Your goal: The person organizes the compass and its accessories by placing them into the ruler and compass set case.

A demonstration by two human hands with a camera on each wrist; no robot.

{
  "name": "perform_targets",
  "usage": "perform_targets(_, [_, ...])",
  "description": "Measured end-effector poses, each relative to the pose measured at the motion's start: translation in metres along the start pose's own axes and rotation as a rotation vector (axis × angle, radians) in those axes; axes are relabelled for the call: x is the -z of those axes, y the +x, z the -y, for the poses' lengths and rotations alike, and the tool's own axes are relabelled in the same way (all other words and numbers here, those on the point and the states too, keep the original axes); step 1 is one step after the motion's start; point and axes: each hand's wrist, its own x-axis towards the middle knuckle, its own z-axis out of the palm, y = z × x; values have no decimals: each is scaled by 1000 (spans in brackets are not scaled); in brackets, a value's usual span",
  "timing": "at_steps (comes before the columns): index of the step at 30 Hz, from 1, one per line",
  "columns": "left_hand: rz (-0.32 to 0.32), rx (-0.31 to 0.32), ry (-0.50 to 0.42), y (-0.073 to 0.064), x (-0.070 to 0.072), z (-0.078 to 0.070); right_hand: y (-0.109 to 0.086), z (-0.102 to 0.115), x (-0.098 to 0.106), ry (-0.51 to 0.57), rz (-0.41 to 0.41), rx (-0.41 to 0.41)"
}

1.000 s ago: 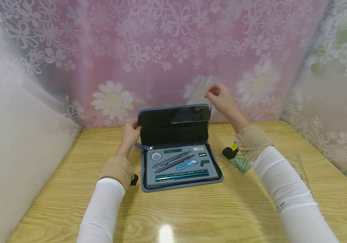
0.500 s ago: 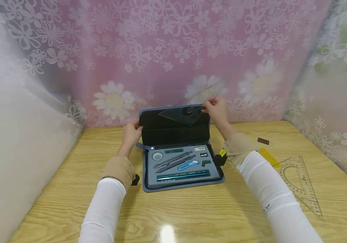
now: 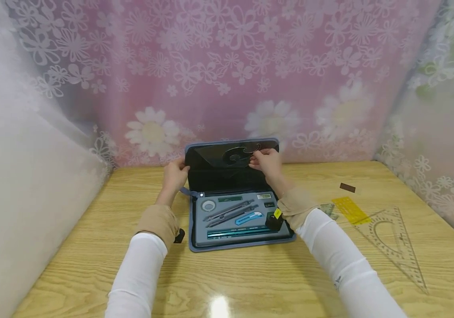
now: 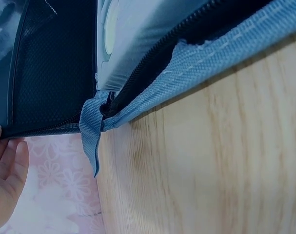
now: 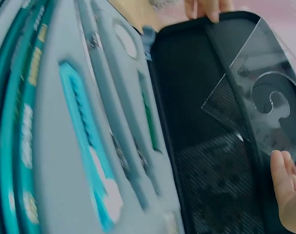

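Observation:
A blue-edged zip case point(image 3: 192, 243) lies unfolded on the table, its black lid point(image 3: 230, 180) standing up. My left hand point(image 3: 175, 176) grips the lid's left edge between thumb and fingers. My right hand point(image 3: 268, 164) pinches a clear set square point(image 5: 257, 73) with a curled cutout, held against the lid's inner side. In the right wrist view, one corner of it lies over or behind the dark pocket; I cannot tell which. The grey tray below holds pencils point(image 3: 230, 233), a blue utility knife point(image 3: 249, 217), compasses point(image 3: 227, 212) and a roll of tape point(image 3: 208, 205).
Right of the case lie a yellow template point(image 3: 350, 210), a small brown strip point(image 3: 348, 187), a greenish transparent piece point(image 3: 327, 209) and a large clear set square point(image 3: 403, 247). A flowered curtain point(image 3: 211, 66) hangs behind the wooden table point(image 3: 103, 265).
My right hand has come down and left with the clear set square, from above the lid to its inner face. The left hand keeps its grip on the lid.

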Motion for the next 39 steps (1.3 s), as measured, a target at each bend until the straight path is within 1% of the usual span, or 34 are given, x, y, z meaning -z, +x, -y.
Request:
perform_targets(3, [-5,2,1,0,0,0,-6,-5,-7,-28,26,-89])
perform_targets(7, [-5,6,5,0,-1,0,-13,-10,-14,6,63,-192])
perform_targets(11, [-6,8,5,0,-1,0,-15,-12,-18,-17,112,-232])
perform_targets(14, [-8,18,2,0,-2,0,-14,-11,-17,-75,124,-218])
perform_targets(16, [-8,24,3,0,-2,0,-13,-9,-15,-107,94,-182])
perform_targets(19, [-7,29,6,1,-2,0,-12,-4,-10,-121,7,-91])
perform_targets(21, [-7,28,5,1,-3,0,-11,-1,-5,-87,-58,-12])
perform_targets(24, [-11,25,2,1,-3,1,-6,2,4,-12,-130,110])
perform_targets(26, [-16,22,3,1,-2,0,-2,5,12,26,-159,197])
perform_targets(28, [-20,17,7,0,-1,-1,2,8,21,2,-158,276])
perform_targets(29, [-21,15,8,0,-1,-1,3,10,26,-54,-142,316])
perform_targets(30, [-21,12,11,0,-1,-1,5,13,33,-136,-113,351])
perform_targets(31, [-20,10,13,0,-1,-1,8,15,39,-240,-68,388])
perform_targets(33, [-16,8,15,0,-1,-1,11,22,53,-477,47,444])
perform_targets(35, [-11,8,13,0,-1,-1,15,31,65,-692,178,488])
perform_targets(36, [-8,10,14,0,-1,0,16,35,70,-774,241,493])
perform_targets(37, [-7,12,12,0,-1,0,18,40,73,-834,301,490])
perform_targets(39, [-7,13,12,0,-2,0,19,50,76,-938,395,484])
